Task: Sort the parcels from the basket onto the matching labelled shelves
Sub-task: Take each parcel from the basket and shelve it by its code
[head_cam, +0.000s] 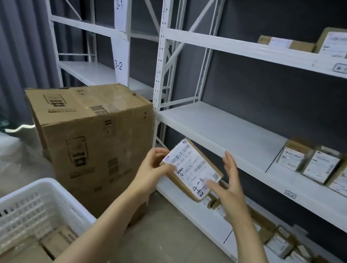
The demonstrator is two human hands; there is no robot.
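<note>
Head view.
A: Where's the parcel (pixel 189 170)?
B: In the air, tilted, label toward the camera, "4-3" handwritten on it. Left hand (pixel 150 171) grips its left edge, with the fingers (pixel 160 152) curled round the upper-left corner and the thumb pressed on the label.
A: Right hand (pixel 230 190)?
B: Not gripping. Fingers (pixel 230 163) straight, spread, clear of the parcel's right edge. Thumb tip sits at the label's lower-right corner. Can't tell if it touches.
A: Shelves?
B: Middle shelf (pixel 225 130) front edge is just behind the right fingers. Its shelf tag (pixel 290 193) is unreadable. Labelled packets (pixel 321 166) stand on it, well right of the fingers. Bottom shelf (pixel 196 212) runs behind and below both hands, with blurred packets (pixel 282 244) on it further right. Top shelf (pixel 249 50) is well above; its top tag (pixel 341 68) reads "4-1", and there are upper boxes (pixel 341 44) on it.
A: Basket?
B: White slotted basket (pixel 19 209) down-left of the left fingers, under the forearm, brown parcels (pixel 58 238) inside. Large cardboard box (pixel 90 136) near the left fingers, to their left. Rack behind it carries sheet "3-1" (pixel 119 4) and sheet "3-2" (pixel 118 65).
</note>
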